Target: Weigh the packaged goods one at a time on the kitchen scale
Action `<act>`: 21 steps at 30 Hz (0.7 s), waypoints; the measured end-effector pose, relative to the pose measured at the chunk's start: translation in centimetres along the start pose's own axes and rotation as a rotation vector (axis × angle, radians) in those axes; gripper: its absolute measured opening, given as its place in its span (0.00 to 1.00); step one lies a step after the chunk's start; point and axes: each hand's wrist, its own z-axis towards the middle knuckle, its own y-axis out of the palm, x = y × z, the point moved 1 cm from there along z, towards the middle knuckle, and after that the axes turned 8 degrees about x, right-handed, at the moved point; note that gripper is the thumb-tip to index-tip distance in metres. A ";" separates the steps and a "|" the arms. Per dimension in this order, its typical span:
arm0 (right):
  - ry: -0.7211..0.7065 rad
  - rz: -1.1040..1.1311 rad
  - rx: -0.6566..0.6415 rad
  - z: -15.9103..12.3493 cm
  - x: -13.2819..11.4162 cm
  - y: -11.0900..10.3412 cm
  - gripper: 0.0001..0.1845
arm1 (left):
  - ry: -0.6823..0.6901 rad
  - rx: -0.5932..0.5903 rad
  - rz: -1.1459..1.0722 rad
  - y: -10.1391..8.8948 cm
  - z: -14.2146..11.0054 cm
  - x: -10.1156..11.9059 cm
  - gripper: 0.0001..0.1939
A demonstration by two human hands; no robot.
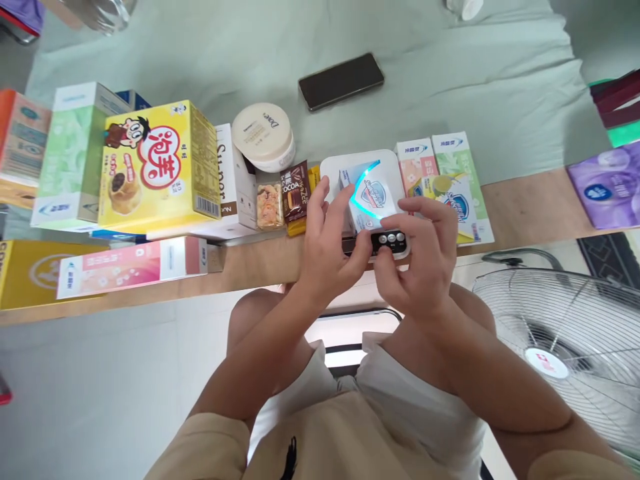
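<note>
A white kitchen scale (330, 165) with a black button strip lies at the table's near edge. On it rests a white and blue Safeguard soap box (374, 195), crossed by a bright cyan curve of light. My left hand (330, 243) is at the box's left side, fingers spread and thumb beside the strip. At the right, my right hand (417, 257) has its fingers apart. Its index fingertip is by the box's front edge and its thumb is at the buttons (391, 238). Whether any fingertip presses on the box cannot be made out.
Left of the scale stand a cocoa snack pack (295, 192), a Dove jar (265, 133), a yellow snack box (155, 167) and a pink carton (133, 267). More soap cartons (460, 180) lie right. A phone (341, 81) lies farther back. A fan (555, 340) stands below right.
</note>
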 end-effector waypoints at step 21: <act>0.199 -0.188 -0.070 1.5 6.7 -4.9 0.21 | 0.058 -0.012 -0.002 0.0 0.7 0.3 0.22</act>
